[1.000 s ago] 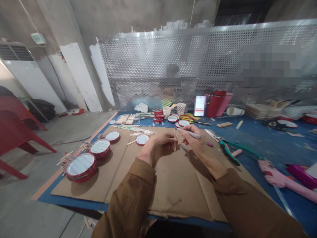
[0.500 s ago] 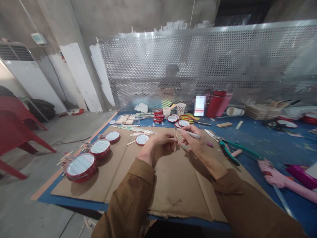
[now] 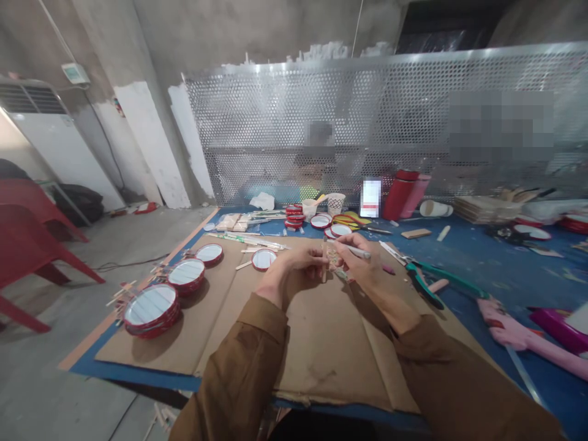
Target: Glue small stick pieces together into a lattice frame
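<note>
Above the cardboard sheet [image 3: 331,337], my left hand [image 3: 305,264] pinches a thin wooden stick [image 3: 324,274], held roughly upright. Just to its right, my right hand [image 3: 356,257] grips a light pen-like tool [image 3: 353,248] whose end reaches the stick. Below and between the fingers is a small clear, patterned piece [image 3: 340,272], partly hidden. A red-rimmed round lid [image 3: 263,260] with a stick beside it lies left of my hands. Three more groups of red-rimmed rounds stand at the left, the nearest a stack [image 3: 151,309] with small sticks at its edge.
Green-handled pliers [image 3: 425,285] and a pink glue gun [image 3: 514,327] lie on the right. Behind stand paper cups [image 3: 335,203], a lit phone [image 3: 370,198] and a red bottle [image 3: 399,195], before a perforated metal screen [image 3: 275,122]. A red chair [image 3: 41,245] is at left.
Both hands keep nearly the same place and grip. The pen-like tool has shifted very slightly left, and the whole view has moved a little.
</note>
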### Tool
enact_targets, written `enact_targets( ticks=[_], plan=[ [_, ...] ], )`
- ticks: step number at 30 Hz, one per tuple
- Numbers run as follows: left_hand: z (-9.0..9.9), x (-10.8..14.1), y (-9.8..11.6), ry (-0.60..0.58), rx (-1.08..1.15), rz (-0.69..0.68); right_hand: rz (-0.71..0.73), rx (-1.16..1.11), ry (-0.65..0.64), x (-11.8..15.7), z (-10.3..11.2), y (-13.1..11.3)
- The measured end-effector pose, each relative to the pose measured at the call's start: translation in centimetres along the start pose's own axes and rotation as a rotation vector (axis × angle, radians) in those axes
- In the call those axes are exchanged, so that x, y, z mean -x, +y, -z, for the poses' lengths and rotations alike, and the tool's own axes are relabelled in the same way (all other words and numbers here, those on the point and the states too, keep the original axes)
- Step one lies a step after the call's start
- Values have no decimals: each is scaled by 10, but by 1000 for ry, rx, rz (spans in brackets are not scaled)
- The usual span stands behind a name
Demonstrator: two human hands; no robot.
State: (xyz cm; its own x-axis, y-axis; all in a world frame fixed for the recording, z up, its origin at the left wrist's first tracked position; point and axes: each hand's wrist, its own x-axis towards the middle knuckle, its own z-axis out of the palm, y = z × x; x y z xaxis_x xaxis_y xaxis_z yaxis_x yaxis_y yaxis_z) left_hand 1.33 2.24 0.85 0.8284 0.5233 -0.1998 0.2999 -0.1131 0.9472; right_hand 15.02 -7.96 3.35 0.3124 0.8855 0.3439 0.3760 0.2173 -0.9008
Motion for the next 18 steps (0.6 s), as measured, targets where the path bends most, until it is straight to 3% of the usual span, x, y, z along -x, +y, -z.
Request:
enact_targets(
  ticks=[18],
  plan=[
    [1, -1, -3, -7, -18, -5, 25, -82, -49, -3, -2, 11]
  ],
)
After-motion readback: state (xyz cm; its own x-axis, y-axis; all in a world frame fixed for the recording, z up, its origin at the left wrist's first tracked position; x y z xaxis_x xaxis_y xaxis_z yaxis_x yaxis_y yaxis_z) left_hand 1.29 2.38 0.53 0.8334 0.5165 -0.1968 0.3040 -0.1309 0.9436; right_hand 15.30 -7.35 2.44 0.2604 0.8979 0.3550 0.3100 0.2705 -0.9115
